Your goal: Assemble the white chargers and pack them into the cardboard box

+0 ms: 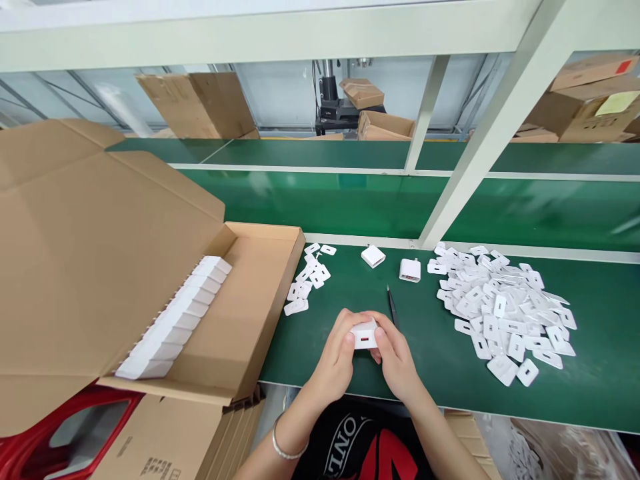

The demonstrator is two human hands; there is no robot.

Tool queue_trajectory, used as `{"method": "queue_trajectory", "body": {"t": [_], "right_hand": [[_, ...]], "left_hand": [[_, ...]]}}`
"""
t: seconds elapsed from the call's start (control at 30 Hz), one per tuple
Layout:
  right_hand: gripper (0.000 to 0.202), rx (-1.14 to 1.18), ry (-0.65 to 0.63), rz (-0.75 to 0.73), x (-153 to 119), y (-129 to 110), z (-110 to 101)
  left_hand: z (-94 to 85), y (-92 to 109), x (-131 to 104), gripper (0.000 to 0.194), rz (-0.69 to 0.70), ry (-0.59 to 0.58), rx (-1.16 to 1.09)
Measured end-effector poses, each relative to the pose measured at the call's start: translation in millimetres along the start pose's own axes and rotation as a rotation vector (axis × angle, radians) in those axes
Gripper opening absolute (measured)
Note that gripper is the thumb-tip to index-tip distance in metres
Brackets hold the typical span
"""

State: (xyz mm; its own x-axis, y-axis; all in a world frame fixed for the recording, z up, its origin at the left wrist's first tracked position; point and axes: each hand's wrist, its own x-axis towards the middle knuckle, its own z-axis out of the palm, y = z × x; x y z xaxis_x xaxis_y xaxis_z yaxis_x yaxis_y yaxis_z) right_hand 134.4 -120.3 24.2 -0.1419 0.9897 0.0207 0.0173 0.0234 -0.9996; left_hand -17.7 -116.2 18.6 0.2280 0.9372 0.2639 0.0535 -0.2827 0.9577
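Near the front edge of the green table, my left hand (pixel 339 353) and my right hand (pixel 395 353) hold one white charger block (pixel 365 335) between them. Its end with a small dark red slot faces me, and both thumbs press on its sides. Black tweezers (pixel 393 307) lie just beyond my right hand. Farther back rest two more white blocks, one turned at an angle (pixel 373 256) and one with its port end toward me (pixel 410 270). A large heap of white slotted plates (pixel 505 310) spreads to the right, and a small group of plates (pixel 310 275) lies left.
An open cardboard box (pixel 273 313) with a row of white blocks (pixel 175 320) stands at the left, its lid raised. A slanted pale metal post (pixel 480 140) rises behind the table. Cartons (pixel 200 103) sit beyond the green rear ledge. A red chair (pixel 30 433) is at lower left.
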Motion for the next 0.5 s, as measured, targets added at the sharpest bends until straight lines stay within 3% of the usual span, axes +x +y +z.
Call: {"method": "queue_trajectory", "body": {"t": [0.23, 0.4, 0.5], "right_hand": [[0.048, -0.04, 0.025, 0.029, -4.4, 2.8, -0.2], [0.042, -0.08, 0.015, -0.035, -5.7, 3.0, -0.7], [0.046, -0.072, 0.056, -0.002, -6.8, 12.6, 1.6]], "left_hand": [[6.1, -4.6, -5.2, 0.038, -0.019, 0.036, 0.023], [10.1, -4.5, -5.3, 0.043, -0.033, 0.065, 0.037], [14.4, -8.2, -9.6, 0.05, -0.058, 0.079, -0.002]]}}
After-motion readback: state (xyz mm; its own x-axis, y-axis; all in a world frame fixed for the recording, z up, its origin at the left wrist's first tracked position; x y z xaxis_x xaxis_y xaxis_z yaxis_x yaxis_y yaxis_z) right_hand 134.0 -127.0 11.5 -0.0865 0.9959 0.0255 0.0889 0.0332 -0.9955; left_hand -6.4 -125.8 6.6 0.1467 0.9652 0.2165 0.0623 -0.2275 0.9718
